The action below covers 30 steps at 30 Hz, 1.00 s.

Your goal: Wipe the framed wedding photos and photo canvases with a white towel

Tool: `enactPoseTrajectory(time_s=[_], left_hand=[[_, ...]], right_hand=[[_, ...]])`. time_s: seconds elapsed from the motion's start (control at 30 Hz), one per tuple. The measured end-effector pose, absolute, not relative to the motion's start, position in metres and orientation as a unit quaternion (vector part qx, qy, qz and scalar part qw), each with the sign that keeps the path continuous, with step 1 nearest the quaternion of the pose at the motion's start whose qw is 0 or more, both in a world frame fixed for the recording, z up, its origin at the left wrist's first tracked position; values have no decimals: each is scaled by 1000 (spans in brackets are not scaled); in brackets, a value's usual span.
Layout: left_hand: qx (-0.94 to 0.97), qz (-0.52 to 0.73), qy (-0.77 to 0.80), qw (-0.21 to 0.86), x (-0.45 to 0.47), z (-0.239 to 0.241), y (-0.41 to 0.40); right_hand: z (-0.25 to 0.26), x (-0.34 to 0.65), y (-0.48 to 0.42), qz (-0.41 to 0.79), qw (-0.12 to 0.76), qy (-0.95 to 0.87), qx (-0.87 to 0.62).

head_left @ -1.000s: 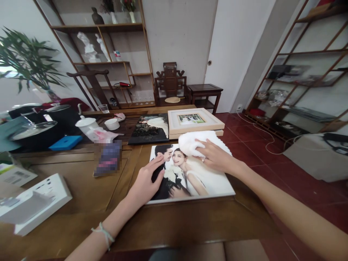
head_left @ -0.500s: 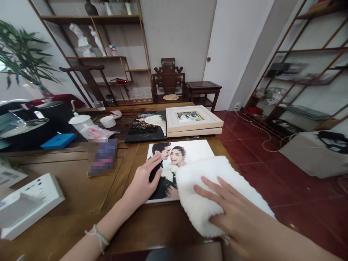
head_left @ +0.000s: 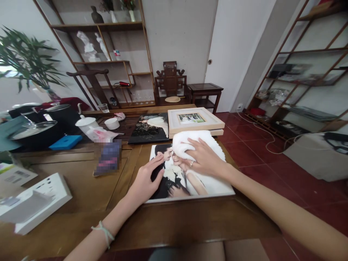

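A photo panel of a couple (head_left: 174, 181) lies flat on the wooden table before me. My left hand (head_left: 148, 179) rests on its left side, fingers stretched out over the dark suit, holding nothing. On the panel's upper right is a fluffy white towel (head_left: 182, 139). My right hand (head_left: 202, 156) presses and grips it, with the fingers spread over the cloth and a ring on one finger. The towel and hand hide the panel's upper right part.
Behind the panel lie a dark photo panel (head_left: 149, 128) and stacked pale frames (head_left: 174, 125). To the left are a blue box (head_left: 66, 142), a white teapot (head_left: 86, 123), a pot (head_left: 35, 136) and a white box tray (head_left: 46, 203). Red floor tiles (head_left: 255, 148) lie beyond the table's right edge.
My right hand and the towel have moved away from me, from the panel's lower right corner to its upper right. My left hand stays on the panel. The view has shifted slightly.
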<state>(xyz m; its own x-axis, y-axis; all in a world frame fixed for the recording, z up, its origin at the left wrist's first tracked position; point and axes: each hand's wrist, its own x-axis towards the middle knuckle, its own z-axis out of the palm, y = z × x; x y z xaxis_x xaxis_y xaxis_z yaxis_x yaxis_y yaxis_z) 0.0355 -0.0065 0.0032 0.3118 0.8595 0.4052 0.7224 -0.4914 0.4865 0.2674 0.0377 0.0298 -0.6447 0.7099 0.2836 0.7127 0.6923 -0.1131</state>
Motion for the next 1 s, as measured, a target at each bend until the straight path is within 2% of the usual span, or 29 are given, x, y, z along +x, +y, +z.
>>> enactPoseTrajectory(time_s=[0.17, 0.53, 0.6, 0.8, 1.0], left_hand=[[802, 318, 493, 109, 35, 2, -6], [803, 309, 495, 121, 38, 4, -7], [803, 309, 495, 120, 38, 4, -7], [805, 314, 489, 116, 36, 2, -6], [804, 316, 490, 115, 36, 3, -7]], right_hand=[[30, 268, 29, 9, 133, -908, -398], [43, 292, -89, 107, 25, -932, -345], [41, 295, -90, 113, 35, -934, -336], [34, 294, -43, 70, 141, -923, -351], [29, 278, 24, 13, 159, -916, -368]])
